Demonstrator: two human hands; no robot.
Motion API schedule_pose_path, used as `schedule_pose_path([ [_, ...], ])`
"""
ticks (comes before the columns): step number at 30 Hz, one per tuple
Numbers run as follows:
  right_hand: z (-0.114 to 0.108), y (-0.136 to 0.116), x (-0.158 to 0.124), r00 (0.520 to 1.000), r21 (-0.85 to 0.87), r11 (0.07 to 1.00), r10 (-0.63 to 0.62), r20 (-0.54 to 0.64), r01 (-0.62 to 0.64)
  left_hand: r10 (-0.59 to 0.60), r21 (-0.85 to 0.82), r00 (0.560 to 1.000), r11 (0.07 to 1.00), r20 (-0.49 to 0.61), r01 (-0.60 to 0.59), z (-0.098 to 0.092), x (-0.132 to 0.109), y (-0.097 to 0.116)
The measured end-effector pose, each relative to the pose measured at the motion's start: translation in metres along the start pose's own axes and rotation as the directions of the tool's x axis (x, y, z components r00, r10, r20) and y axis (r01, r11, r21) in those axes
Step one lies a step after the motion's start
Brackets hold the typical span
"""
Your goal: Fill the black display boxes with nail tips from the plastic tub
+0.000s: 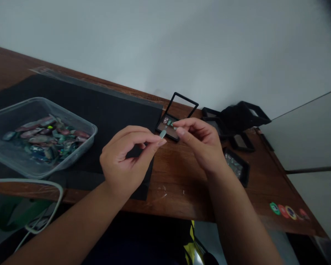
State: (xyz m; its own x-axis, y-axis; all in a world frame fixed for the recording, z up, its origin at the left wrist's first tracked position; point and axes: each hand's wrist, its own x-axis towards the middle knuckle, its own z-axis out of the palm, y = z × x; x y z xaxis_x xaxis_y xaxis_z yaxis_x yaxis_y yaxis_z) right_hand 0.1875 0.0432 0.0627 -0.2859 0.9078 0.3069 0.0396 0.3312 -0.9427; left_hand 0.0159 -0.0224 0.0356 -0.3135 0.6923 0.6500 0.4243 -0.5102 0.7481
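Note:
My left hand (128, 158) pinches a small pale green oval stone (162, 134) between thumb and fingertips. To its right, my right hand (200, 141) has thumb and forefinger pinched together by a tiny pale piece (174, 128), too small to make out well. Behind the fingertips, an open black-framed case (169, 137) lies on the wooden table, its lid frame raised, with several small green and pinkish stones inside. The right fingers partly cover that case. On the left, a clear plastic tub (84, 147) holds many green, pink and dark stones.
Under the tub lies a black mat (121, 110). Several black frames (249, 112) are stacked at the back right, and another case (244, 171) with small stones lies behind my right forearm. Round stickers (283, 211) mark the table's front right. A pale cable (61, 191) loops at the lower left.

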Motion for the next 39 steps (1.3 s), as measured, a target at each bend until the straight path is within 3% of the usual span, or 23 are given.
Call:
schedule_pose_path([
  [4,-0.011,0.008,0.009,0.986,-0.078,0.997,-0.021,-0.166,0.008,-0.027,-0.024,1.0,0.999,-0.011,0.026,0.001,0.0,-0.002],
  [7,-0.016,0.015,0.01,0.962,-0.281,0.96,-0.081,-0.259,0.005,-0.003,-0.002,0.998,1.0,-0.059,0.003,0.005,0.001,-0.006],
  [10,-0.018,0.021,0.008,0.955,-0.461,0.887,-0.123,-0.272,-0.017,0.018,0.043,0.997,0.999,-0.076,-0.015,0.009,0.003,-0.009],
  [14,-0.02,0.025,0.006,0.967,-0.474,0.88,-0.093,-0.238,-0.032,0.134,0.091,0.987,0.988,-0.083,-0.126,0.007,0.007,-0.008],
  [19,-0.024,0.026,0.006,0.962,-0.492,0.868,-0.076,-0.261,-0.064,0.316,0.188,0.94,0.923,0.126,-0.336,0.012,0.024,-0.015],
  [24,-0.027,0.029,0.009,0.953,-0.509,0.853,-0.047,-0.3,-0.118,0.161,0.365,0.924,0.884,0.348,-0.291,0.028,0.04,-0.033],
  [29,-0.025,0.029,0.008,0.964,-0.548,0.829,-0.044,-0.261,-0.111,0.047,0.446,0.877,0.847,0.479,-0.289,0.033,0.046,-0.039],
  [39,-0.024,0.024,0.004,0.981,-0.636,0.764,-0.021,-0.193,-0.109,-0.122,0.543,0.838,0.809,0.531,-0.226,0.044,0.054,-0.049],
])
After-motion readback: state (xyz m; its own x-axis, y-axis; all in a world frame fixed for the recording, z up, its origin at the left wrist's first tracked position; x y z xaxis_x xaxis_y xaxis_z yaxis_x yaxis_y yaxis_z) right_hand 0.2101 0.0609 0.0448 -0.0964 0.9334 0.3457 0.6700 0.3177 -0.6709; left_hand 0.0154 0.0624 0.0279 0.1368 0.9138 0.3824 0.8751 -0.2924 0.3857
